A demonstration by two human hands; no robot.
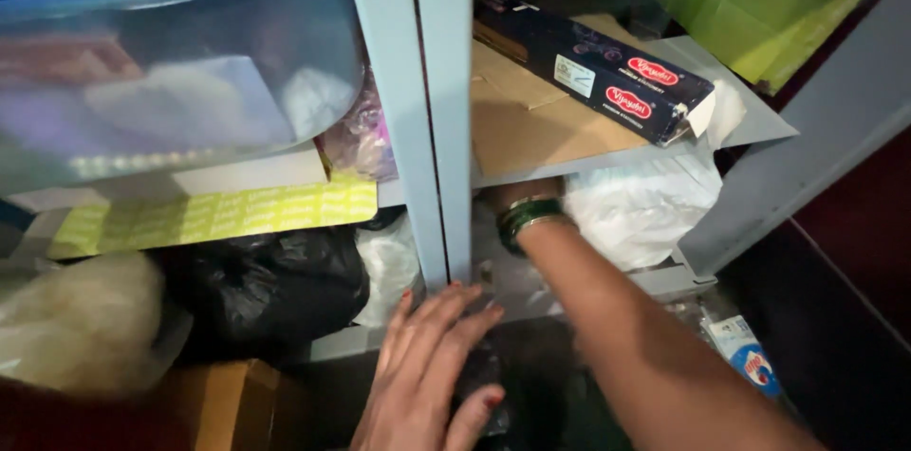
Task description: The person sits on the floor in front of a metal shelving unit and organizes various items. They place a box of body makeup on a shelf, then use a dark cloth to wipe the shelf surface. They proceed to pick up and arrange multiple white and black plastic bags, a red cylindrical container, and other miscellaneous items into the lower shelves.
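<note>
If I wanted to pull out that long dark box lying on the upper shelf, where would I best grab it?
Grip the long dark box at its near right end, which sticks out past the cardboard sheet toward the shelf's open edge. Come from the front right, fingers across its narrow width. It lies flat and slantwise, so that end seems freest; the far end sits deep in shadow.

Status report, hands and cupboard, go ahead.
Left hand flat against grey upright. Right hand hidden inside lower shelf, bangles showing, beside white bag. Dark box on shelf above.
</note>
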